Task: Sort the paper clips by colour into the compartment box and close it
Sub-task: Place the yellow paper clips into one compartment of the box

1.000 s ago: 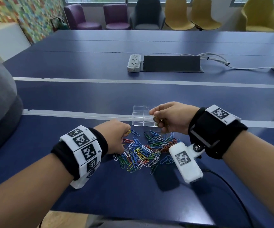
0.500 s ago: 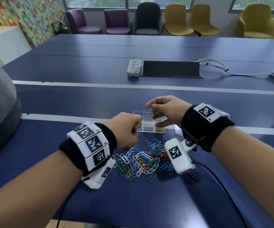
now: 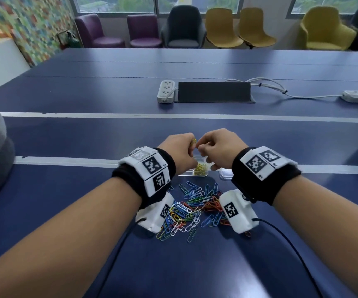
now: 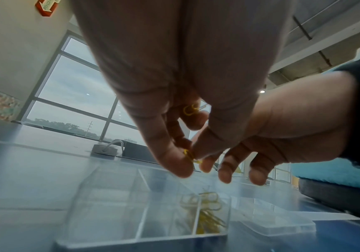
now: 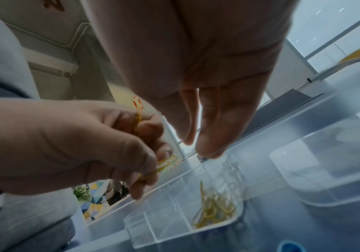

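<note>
The clear compartment box (image 3: 192,173) lies open on the blue table, with yellow clips (image 3: 200,168) in one compartment. My left hand (image 3: 192,147) hovers over it and pinches yellow paper clips (image 4: 191,156) between thumb and finger; more yellow clips (image 4: 189,109) sit inside its curled fingers. My right hand (image 3: 199,148) hangs close beside it, fingers (image 5: 209,146) pointing down over the box with nothing seen between them. The mixed pile of coloured clips (image 3: 195,207) lies nearer me, under both wrists.
The clear lid (image 3: 225,174) lies just right of the box. A white power strip (image 3: 165,91), a black cable hatch (image 3: 214,92) and white cables (image 3: 268,84) are farther back. Chairs (image 3: 182,26) line the far side.
My left hand has risen from the clip pile with yellow clips and moved over the box. The right hand has stayed over the box and now sits right next to the left.
</note>
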`<state>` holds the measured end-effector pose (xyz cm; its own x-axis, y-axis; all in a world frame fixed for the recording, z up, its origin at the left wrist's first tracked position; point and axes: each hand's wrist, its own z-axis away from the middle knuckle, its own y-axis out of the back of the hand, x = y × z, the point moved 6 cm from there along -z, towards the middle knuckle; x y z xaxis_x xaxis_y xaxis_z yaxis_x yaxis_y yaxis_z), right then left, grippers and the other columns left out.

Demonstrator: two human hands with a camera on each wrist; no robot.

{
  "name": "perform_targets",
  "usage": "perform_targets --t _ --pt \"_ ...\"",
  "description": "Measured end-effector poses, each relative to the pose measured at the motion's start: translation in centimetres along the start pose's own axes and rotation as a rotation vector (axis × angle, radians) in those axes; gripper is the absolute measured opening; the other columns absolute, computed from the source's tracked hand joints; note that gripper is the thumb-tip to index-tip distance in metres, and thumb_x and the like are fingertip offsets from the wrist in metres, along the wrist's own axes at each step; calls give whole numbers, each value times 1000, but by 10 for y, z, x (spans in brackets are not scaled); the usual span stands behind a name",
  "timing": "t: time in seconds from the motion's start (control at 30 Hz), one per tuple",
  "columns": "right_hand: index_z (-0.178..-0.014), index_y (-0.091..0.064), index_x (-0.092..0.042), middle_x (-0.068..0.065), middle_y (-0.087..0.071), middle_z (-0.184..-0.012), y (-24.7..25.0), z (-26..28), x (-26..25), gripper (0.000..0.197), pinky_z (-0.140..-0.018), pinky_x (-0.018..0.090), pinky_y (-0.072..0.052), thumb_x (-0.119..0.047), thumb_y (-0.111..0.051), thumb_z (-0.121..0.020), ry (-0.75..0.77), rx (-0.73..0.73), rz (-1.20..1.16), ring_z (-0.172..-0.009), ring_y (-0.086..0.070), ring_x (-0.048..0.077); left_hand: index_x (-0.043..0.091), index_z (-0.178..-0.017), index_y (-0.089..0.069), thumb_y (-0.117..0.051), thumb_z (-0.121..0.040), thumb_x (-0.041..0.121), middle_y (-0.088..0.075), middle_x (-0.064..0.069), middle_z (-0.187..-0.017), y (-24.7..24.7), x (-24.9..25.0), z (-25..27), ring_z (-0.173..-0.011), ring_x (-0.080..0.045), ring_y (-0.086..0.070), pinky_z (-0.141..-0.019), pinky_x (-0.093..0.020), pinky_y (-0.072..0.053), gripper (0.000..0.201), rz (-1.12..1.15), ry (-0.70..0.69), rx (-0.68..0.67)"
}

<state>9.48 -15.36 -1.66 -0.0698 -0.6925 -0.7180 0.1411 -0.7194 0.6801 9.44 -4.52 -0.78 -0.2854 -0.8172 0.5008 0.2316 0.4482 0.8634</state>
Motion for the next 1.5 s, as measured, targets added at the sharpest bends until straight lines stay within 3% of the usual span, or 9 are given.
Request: perform_targets --t 0.2,0.4,0.63,0.77,0.93,1.07,1.17,1.37,1.5 --pt "-87 -63 -25 2 -65 -87 20 7 13 16 -54 29 -57 -20 -49 -91 -14 43 24 -67 -64 24 24 -67 -35 -57 -80 10 -49 3 -80 -12 16 -19 -80 -21 -46 -68 -26 -36 30 -153 23 -72" --pt "-78 -61 -31 -1 -67 -85 27 16 34 19 -53 26 -52 -21 -49 -89 -42 24 25 -68 -63 21 17 -97 -56 -54 -85 14 -57 -2 -97 -18 23 -19 -100 -24 -58 -77 -27 -42 13 -250 12 -111" --pt "-82 -62 -32 -5 -63 -85 20 23 37 16 -74 31 -54 -22 -51 -88 -5 -11 100 -79 -57 16 7 -123 -45 -40 -93 26 -52 -14 -129 -37 15 -16 -115 -32 -54 -94 -39 -43 35 -345 136 -195" --pt "-79 -62 -34 -7 -64 -83 19 30 34 16 -80 37 -57 -23 -53 -86 18 -9 141 -71 -56 13 7 -121 -44 -43 -92 24 -49 -15 -130 -36 14 -11 -115 -34 -52 -98 -41 -42 33 -326 140 -177" --pt "-83 -73 -25 -9 -64 -76 6 51 24 8 -74 23 -51 -23 -66 -81 88 -158 388 -82 -63 12 11 -111 -51 -46 -90 25 -53 -13 -121 -23 18 3 -111 -31 -53 -98 -39 -44 26 -345 32 -150" --pt "-88 -72 -23 -11 -60 -70 -15 64 24 19 -66 24 -47 -35 -76 -72 108 -281 512 -75 -58 12 19 -90 -57 -53 -87 25 -56 1 -89 -27 28 26 -92 -22 -56 -77 -27 -42 7 -382 -102 -266" --pt "-92 -70 -22 -12 -52 -68 -16 66 22 19 -57 21 -41 -26 -73 -74 118 -274 557 -75 -54 14 21 -86 -57 -63 -82 33 -46 10 -72 -39 30 39 -77 -14 -48 -69 -25 -39 13 -382 -172 -349" --pt "-99 -66 -20 -10 -53 -76 -6 67 23 20 -53 16 -35 -16 -61 -80 97 -254 606 -77 -51 14 19 -95 -63 -66 -82 31 -56 4 -88 -53 36 41 -83 -15 -52 -57 -22 -36 18 -433 -239 -337" --pt "-98 -67 -20 -4 -55 -83 0 69 28 20 -68 21 -37 -15 -56 -82 51 -218 682 -80 -51 16 20 -91 -62 -65 -83 26 -53 5 -87 -49 32 40 -82 -13 -47 -67 -21 -35 10 -452 -230 -323"
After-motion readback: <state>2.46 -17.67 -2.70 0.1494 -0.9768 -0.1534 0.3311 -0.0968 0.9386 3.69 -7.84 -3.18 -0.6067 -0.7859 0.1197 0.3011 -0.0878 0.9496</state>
